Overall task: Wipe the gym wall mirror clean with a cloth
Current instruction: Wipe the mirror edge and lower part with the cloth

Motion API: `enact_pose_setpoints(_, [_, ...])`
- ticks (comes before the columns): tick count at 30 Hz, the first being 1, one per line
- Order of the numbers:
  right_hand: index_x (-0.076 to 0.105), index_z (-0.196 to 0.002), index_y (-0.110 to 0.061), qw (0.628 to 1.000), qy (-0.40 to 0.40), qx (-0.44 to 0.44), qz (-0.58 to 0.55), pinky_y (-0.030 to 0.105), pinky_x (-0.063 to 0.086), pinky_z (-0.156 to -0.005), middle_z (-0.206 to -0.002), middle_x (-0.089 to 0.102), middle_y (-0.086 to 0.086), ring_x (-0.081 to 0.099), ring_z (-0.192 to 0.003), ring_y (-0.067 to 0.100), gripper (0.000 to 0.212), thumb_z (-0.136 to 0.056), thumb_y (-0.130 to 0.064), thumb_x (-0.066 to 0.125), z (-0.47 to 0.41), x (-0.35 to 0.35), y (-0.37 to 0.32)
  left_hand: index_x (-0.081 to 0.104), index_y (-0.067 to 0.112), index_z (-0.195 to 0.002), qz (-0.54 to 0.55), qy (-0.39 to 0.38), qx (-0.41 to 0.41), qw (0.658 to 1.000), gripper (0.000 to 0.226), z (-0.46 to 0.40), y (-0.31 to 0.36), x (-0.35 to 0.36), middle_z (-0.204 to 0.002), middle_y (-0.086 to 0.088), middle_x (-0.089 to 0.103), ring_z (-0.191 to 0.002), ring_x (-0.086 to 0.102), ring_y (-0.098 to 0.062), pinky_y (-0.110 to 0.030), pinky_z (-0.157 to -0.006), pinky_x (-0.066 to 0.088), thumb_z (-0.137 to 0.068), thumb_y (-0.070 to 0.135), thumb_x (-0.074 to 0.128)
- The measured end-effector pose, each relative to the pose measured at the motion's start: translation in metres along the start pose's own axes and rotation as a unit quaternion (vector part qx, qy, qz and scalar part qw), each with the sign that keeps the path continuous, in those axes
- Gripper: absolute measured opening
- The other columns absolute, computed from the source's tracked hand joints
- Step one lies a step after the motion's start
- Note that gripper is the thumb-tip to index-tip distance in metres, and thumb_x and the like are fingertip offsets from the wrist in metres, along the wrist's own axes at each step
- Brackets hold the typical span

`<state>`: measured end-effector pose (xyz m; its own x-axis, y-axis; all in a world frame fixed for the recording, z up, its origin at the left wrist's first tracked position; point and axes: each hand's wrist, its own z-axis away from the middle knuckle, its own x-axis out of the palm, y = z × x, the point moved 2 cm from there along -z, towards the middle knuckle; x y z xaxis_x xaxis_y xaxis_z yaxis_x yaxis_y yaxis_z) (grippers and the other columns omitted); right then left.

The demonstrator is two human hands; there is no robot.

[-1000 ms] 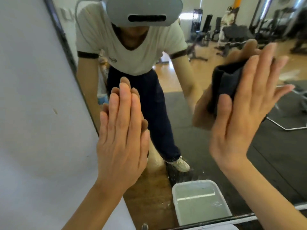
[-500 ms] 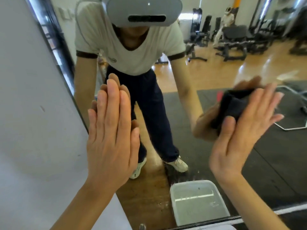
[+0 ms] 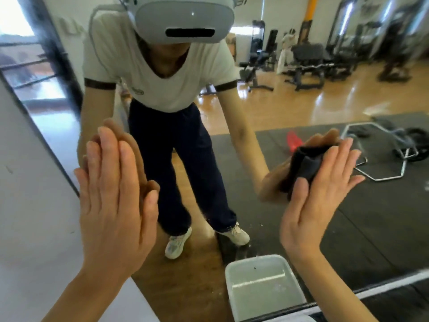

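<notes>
Gym floor filled most of the wall mirror [image 3: 301, 217] in front of you: glossy wood boards farther back, a dark rubber mat [image 3: 383, 228] nearer the glass, and black benches and machines [image 3: 308, 66] lined up along the far wall. A plain grey wall [image 3: 27, 217] bordered the mirror on your left, meeting it at a dark slanted frame edge. On the reflected mat lay a hexagonal metal bar [image 3: 380, 173] with a dark plate at its end, and a small red object showed just beside your right hand's reflection. Low in the glass, near the mirror's bottom edge, you could see a pale rectangular tub [image 3: 262, 287] reflected. Your own reflection leaned toward you in a white shirt and dark trousers.

Your left hand [image 3: 113, 201] lay flat against the mirror near its left edge, fingers straight and held together, palm meeting its reflection. Your right hand [image 3: 318, 198] pressed the cloth [image 3: 304, 166] against the glass, out to the right of your reflection; the fingers were straight and slightly spread over it, the thumb alongside. The cloth was dark and bunched, sandwiched between your palm and the mirror.
</notes>
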<state>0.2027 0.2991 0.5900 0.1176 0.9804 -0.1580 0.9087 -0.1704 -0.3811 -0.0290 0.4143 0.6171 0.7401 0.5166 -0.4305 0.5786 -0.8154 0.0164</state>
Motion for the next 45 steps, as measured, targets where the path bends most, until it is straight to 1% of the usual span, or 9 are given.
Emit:
enact_pose_setpoints(3, [0.021, -0.146, 0.002, 0.998, 0.011, 0.053, 0.022, 0.063, 0.005, -0.116, -0.159, 0.022, 0.031, 0.014, -0.149, 0.042, 0.060, -0.093, -0.020, 0.039, 0.005, 0.017, -0.045, 0.006, 0.010, -0.159, 0.016, 0.011, -0.007, 1.000, 0.062, 0.001, 0.002, -0.001, -0.160, -0.020, 0.005, -0.155, -0.009, -0.015, -0.041, -0.127, 0.002, -0.106, 0.025, 0.033])
enact_pose_setpoints(9, [0.012, -0.160, -0.013, 0.945, -0.103, -0.301, 0.078, 0.040, -0.001, -0.122, -0.169, 0.002, 0.005, 0.001, -0.155, 0.019, 0.062, -0.106, -0.029, 0.038, 0.014, 0.016, -0.048, 0.002, 0.013, -0.162, 0.066, 0.009, 0.066, 0.996, 0.060, -0.012, 0.044, 0.005, -0.168, 0.005, -0.012, -0.156, -0.007, -0.019, -0.044, -0.127, 0.003, -0.109, 0.023, 0.027])
enact_pose_setpoints(12, [0.021, -0.154, -0.004, 0.998, -0.027, -0.059, 0.009, 0.046, -0.001, -0.122, -0.161, 0.014, 0.019, 0.001, -0.154, 0.020, 0.054, -0.110, -0.034, 0.016, -0.030, -0.003, -0.004, -0.009, 0.017, -0.160, 0.071, -0.018, 0.080, 0.994, 0.066, -0.029, 0.071, 0.018, -0.166, 0.007, -0.020, -0.155, -0.012, -0.017, -0.038, -0.126, -0.005, -0.106, 0.019, 0.028])
enact_pose_setpoints(16, [0.010, -0.153, 0.009, 0.954, -0.010, 0.294, -0.057, 0.057, -0.007, -0.119, -0.164, 0.006, 0.025, -0.003, -0.154, 0.026, 0.094, -0.088, -0.059, 0.006, -0.067, -0.009, -0.011, -0.012, 0.015, -0.159, 0.024, -0.027, 0.058, 0.998, 0.075, -0.033, 0.074, 0.029, -0.164, 0.004, -0.025, -0.154, -0.015, -0.017, -0.037, -0.126, -0.007, -0.101, 0.014, 0.035])
enact_pose_setpoints(22, [-0.003, -0.157, -0.014, 0.967, -0.057, -0.245, 0.030, 0.042, -0.010, -0.123, -0.163, -0.011, 0.000, -0.012, -0.153, 0.016, 0.057, -0.110, -0.026, 0.026, -0.024, 0.015, -0.055, -0.010, 0.011, -0.159, 0.001, -0.016, 0.055, 0.998, 0.067, -0.033, 0.074, 0.032, -0.165, 0.000, -0.021, -0.154, -0.014, -0.019, -0.038, -0.126, -0.006, -0.106, 0.018, 0.031])
enact_pose_setpoints(30, [0.022, -0.149, 0.008, 0.998, 0.055, -0.021, -0.025, 0.046, -0.007, -0.121, -0.154, 0.022, 0.039, 0.011, -0.146, 0.046, 0.052, -0.104, -0.015, 0.031, -0.077, -0.022, 0.036, -0.004, 0.013, -0.161, -0.004, -0.015, 0.048, 0.999, 0.070, -0.034, 0.076, 0.033, -0.168, 0.000, -0.017, -0.155, -0.012, -0.016, -0.036, -0.126, -0.005, -0.104, 0.021, 0.034])
enact_pose_setpoints(35, [0.020, -0.149, 0.003, 0.997, 0.040, -0.053, -0.031, 0.043, -0.008, -0.122, -0.155, 0.019, 0.026, 0.003, -0.152, 0.021, 0.051, -0.109, -0.029, 0.021, -0.076, -0.021, 0.044, 0.012, 0.006, -0.155, 0.045, 0.000, -0.012, 0.999, 0.059, -0.035, 0.090, 0.035, -0.160, -0.020, 0.009, -0.155, -0.004, -0.016, -0.053, -0.125, 0.010, -0.101, 0.015, 0.035])
enact_pose_setpoints(42, [0.015, -0.159, -0.010, 0.972, -0.046, -0.229, 0.003, 0.040, -0.011, -0.123, -0.169, 0.002, 0.006, -0.008, -0.154, 0.013, 0.052, -0.111, -0.026, 0.027, -0.088, -0.037, 0.087, -0.012, 0.021, -0.160, 0.016, 0.007, 0.019, 1.000, 0.064, -0.055, 0.147, 0.066, -0.165, 0.012, -0.022, -0.154, -0.012, -0.014, -0.038, -0.126, -0.003, -0.107, 0.017, 0.025])
enact_pose_setpoints(45, [0.019, -0.154, -0.004, 0.988, -0.024, -0.152, -0.004, 0.040, -0.011, -0.122, -0.165, 0.007, 0.015, -0.008, -0.154, 0.012, 0.050, -0.111, -0.028, 0.025, -0.093, -0.044, 0.111, -0.011, 0.020, -0.160, -0.001, 0.016, 0.016, 1.000, 0.057, -0.053, 0.147, 0.070, -0.166, 0.010, -0.022, -0.155, -0.012, -0.014, -0.036, -0.126, -0.004, -0.111, 0.023, 0.018])
